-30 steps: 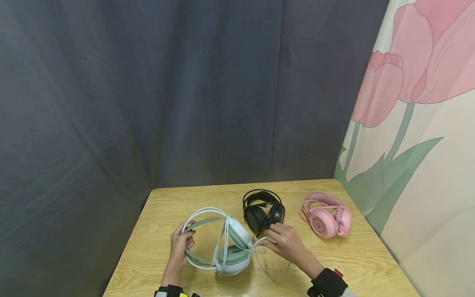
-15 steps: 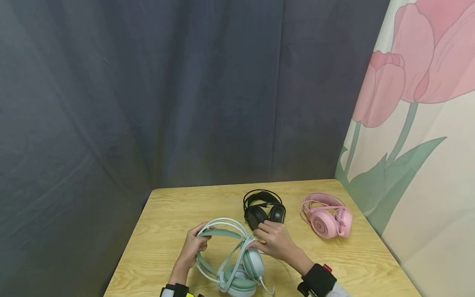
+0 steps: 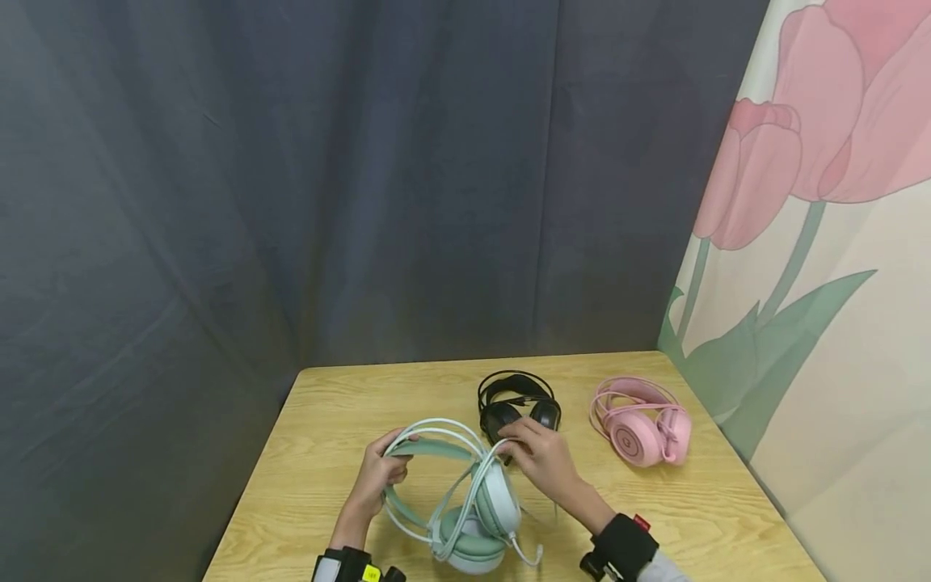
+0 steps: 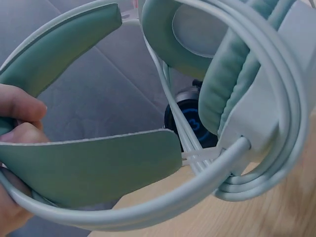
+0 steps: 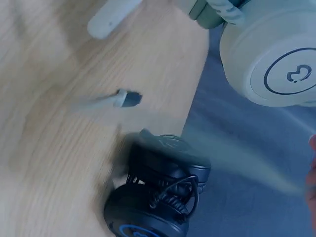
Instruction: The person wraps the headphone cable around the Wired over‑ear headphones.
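Light green-and-white headphones (image 3: 498, 495) are held up over the table. My left hand (image 3: 377, 475) grips their headband; in the left wrist view its fingers (image 4: 22, 103) curl around the green headband padding (image 4: 98, 168). Several turns of white cable (image 4: 292, 98) loop around the ear-cup end. At the upper side of that end, my right hand (image 3: 544, 464) pinches part of the cable. In the right wrist view, the cable's plug end (image 5: 129, 98) dangles loose, a white ear cup (image 5: 291, 69) shows at the top right, and the microphone boom (image 5: 112, 20) sticks out.
Black headphones (image 3: 502, 417) lie just behind my right hand, partly covered by it. Farther right, pink headphones (image 3: 636, 436) rest on the wooden table (image 3: 327, 420). A dark curtain (image 3: 436, 202) stands behind, and a tulip-painted wall (image 3: 836, 364) borders the right.
The headphones have shifted right and nearer to me, their ear cups turning downward. My right hand has brought the cable around the ear-cup end, then lifted slightly away with it.
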Demonstrator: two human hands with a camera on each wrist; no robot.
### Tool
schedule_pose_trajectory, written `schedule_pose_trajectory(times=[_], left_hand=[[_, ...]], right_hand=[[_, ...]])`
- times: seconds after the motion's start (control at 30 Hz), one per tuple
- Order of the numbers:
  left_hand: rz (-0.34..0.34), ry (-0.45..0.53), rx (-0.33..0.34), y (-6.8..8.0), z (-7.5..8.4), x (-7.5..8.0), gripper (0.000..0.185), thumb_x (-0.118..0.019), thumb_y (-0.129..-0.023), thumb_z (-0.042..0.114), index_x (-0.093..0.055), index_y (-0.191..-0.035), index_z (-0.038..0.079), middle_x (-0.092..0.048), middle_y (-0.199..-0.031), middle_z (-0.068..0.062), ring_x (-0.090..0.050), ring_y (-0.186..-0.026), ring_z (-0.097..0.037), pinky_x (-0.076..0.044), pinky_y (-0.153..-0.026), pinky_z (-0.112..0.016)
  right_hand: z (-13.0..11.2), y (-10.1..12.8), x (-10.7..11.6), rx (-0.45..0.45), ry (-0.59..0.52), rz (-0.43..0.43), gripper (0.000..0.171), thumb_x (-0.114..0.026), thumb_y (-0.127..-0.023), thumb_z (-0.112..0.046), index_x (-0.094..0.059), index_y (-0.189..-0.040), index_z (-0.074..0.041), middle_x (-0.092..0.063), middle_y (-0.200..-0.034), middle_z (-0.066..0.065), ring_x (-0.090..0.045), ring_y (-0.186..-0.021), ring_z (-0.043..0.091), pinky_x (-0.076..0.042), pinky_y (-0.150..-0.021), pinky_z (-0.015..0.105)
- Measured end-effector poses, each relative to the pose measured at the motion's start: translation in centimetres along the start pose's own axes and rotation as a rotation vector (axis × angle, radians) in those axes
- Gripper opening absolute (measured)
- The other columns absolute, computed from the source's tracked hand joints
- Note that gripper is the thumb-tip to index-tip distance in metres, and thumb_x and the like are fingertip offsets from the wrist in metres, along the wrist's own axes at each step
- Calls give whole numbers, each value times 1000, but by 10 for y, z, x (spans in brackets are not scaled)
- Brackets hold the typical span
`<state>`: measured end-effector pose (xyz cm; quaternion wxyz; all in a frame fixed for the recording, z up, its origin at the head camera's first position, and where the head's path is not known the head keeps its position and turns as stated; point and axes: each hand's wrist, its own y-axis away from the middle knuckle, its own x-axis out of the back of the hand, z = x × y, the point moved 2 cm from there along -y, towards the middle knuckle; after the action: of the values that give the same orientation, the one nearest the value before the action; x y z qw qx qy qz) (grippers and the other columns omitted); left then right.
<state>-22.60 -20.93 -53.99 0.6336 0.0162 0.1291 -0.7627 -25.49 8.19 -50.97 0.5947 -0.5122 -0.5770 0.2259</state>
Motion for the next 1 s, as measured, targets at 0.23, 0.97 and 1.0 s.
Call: schedule_pose_trajectory(times=[0.23,0.97,1.0], left_hand=[[-130,244,-151,0,4,-1,37,-43,-92,-12,-69,-110,9,-41,-67,7,-21,-48,-7,-16,-46,-23],[-250,910,-259,-14,34,-27,58,-9,-97,-13,-63,-109,4,-60,-82,-1,-15,-55,-10,-25,-48,-16],[-245,925,-262,-15,34,-28,58,-8,-97,-13,-63,-109,5,-58,-82,-1,-14,-55,-10,-26,-48,-16]], right_hand=[[8,-8,2,14,-173,83,19,-69,-82,12,-69,-96,-1,-66,-91,9,-64,-72,18,-52,-64,17],[8,11,-14,14,-215,91,21,-59,-97,-13,-67,-109,2,-65,-103,17,-63,-94,26,-47,-93,21],[9,17,-18,-7,-200,72,20,-61,-94,-11,-67,-109,1,-65,-102,16,-64,-94,25,-47,-92,21]])
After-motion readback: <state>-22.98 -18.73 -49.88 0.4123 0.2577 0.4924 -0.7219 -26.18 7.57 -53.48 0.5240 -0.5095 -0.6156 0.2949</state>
